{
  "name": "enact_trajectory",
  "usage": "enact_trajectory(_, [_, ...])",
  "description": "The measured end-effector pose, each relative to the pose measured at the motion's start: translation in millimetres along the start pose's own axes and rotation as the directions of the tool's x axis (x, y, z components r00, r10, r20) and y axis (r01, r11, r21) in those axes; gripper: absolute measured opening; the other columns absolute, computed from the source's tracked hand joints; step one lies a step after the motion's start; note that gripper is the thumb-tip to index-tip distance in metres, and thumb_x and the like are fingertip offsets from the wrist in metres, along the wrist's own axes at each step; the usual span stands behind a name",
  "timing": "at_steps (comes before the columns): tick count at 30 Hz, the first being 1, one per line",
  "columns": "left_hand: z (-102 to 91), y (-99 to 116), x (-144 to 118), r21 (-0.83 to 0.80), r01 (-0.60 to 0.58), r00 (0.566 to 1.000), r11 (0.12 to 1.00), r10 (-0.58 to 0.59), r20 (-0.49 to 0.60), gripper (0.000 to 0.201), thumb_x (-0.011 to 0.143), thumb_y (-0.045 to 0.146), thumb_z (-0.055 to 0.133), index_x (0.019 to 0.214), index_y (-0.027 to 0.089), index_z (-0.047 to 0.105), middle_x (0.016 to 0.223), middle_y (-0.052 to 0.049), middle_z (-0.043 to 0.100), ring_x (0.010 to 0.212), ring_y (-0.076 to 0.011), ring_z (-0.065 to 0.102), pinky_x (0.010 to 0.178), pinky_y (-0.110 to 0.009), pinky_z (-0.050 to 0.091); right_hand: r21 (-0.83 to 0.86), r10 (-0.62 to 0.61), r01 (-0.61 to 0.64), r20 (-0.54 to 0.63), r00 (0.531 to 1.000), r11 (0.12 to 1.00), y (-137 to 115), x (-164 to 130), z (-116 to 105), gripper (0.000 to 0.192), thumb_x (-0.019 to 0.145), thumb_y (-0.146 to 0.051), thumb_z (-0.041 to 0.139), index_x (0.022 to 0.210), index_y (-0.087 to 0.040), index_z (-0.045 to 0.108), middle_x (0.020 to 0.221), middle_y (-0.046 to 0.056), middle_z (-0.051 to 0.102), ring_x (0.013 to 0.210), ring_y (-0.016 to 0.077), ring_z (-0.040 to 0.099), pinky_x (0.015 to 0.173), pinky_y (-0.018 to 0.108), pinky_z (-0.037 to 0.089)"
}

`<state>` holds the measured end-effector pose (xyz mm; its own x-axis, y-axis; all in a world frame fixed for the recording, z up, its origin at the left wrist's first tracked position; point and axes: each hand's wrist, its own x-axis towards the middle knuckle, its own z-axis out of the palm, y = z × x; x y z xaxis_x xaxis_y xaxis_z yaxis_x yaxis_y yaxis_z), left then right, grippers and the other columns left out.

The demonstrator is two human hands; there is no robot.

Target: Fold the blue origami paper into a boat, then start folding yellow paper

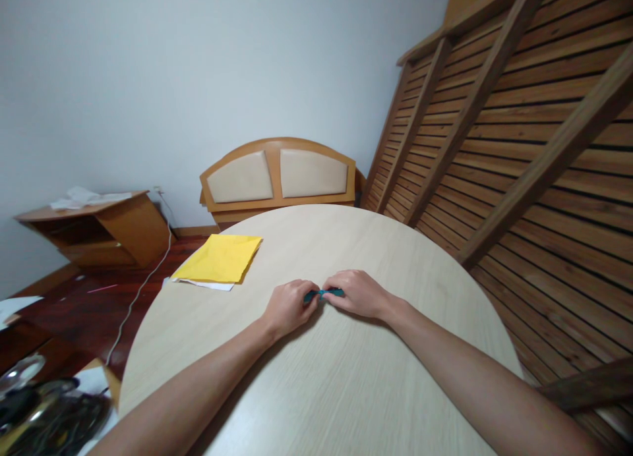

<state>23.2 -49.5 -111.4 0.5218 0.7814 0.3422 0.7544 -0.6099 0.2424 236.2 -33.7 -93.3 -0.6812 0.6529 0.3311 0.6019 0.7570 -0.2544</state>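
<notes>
Head view, surface: a round tabletop [346, 377] of pale wood grain filled the lower middle, its far edge curving just in front of the headboard.
Left hand: the left hand [288, 306] lay knuckles up on the tabletop, fingers curled in and pinching the left end of a small teal piece.
Right hand: the right hand [360, 292] lay beside it, fingers curled likewise, nipping the right end of the same piece.
Teal piece: the teal piece [324, 293] sat low on the tabletop near its middle, between the two hands, mostly hidden by fingers; what it was made of I could not tell.
Forearms: both bare forearms ran in from the bottom corners and rested on the wood.
Yellow sheets: a stack of yellow paper [219, 257] lay at the far left edge of the tabletop, well apart from the hands, with a white sheet [208, 285] poking out beneath it.
Room, back: a plain pale wall, and against it a wooden headboard [278, 178] with two beige padded panels.
Room, right: a slatted wooden frame [514, 133] leaned tilted beside the table.
Room, left: a low wooden cabinet [99, 228] stood on a dark red floor, crumpled white material on top, and a pale cable [141, 291] trailed across the boards.
Near left corner: dark, shiny clutter, too blurred to name.
</notes>
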Motion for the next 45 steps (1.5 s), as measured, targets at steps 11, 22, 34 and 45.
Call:
enact_trajectory(11, [-1.3, 2, -1, -0.089, -0.002, 1.0, 0.996, 0.0, -0.019, 0.021, 0.094, 0.03, 0.051, 0.094, 0.02, 0.07, 0.085, -0.004, 0.072, 0.075, -0.017, 0.065, 0.067, -0.025, 0.044, 0.064, 0.036, -0.039, 0.054, 0.998, 0.997, -1, 0, -1, 0.021, 0.096, -0.033, 0.055, 0.096, -0.022, 0.072, 0.089, 0.004, 0.075, 0.081, 0.0187, 0.066, 0.072, 0.027, 0.041])
enact_trajectory(22, [-0.3, 1, 1, -0.258, 0.185, 0.973, 0.948, -0.214, -0.089, 0.024, 0.093, 0.033, 0.053, 0.089, 0.019, 0.072, 0.08, -0.003, 0.073, 0.067, -0.0152, 0.063, 0.063, -0.025, 0.041, 0.22, 0.147, -0.148, 0.019, 0.989, 0.964, 8, -2, -5, 0.018, 0.087, -0.026, 0.062, 0.1, -0.019, 0.073, 0.091, 0.005, 0.075, 0.079, 0.0171, 0.066, 0.07, 0.025, 0.043])
enact_trajectory(34, [-1.0, 1, 1, -0.275, 0.2, 0.973, 0.941, -0.223, -0.055, 0.025, 0.092, 0.034, 0.053, 0.09, 0.019, 0.073, 0.079, -0.003, 0.074, 0.066, -0.0151, 0.063, 0.062, -0.026, 0.041, 0.226, 0.192, -0.194, 0.031, 0.981, 0.955, 4, -3, -3, 0.017, 0.086, -0.031, 0.066, 0.097, -0.019, 0.071, 0.085, 0.003, 0.072, 0.071, 0.0144, 0.06, 0.064, 0.024, 0.037])
enact_trajectory(45, [4.1, -10, 2, -0.289, 0.243, 0.968, 0.926, -0.251, 0.009, 0.015, 0.086, 0.028, 0.063, 0.096, 0.022, 0.072, 0.089, -0.002, 0.075, 0.078, -0.0183, 0.066, 0.069, -0.028, 0.046, 0.155, 0.241, -0.245, 0.049, 0.969, 0.957, 4, -3, -13, 0.018, 0.087, -0.032, 0.065, 0.1, -0.023, 0.073, 0.091, 0.003, 0.075, 0.078, 0.0172, 0.065, 0.068, 0.025, 0.04])
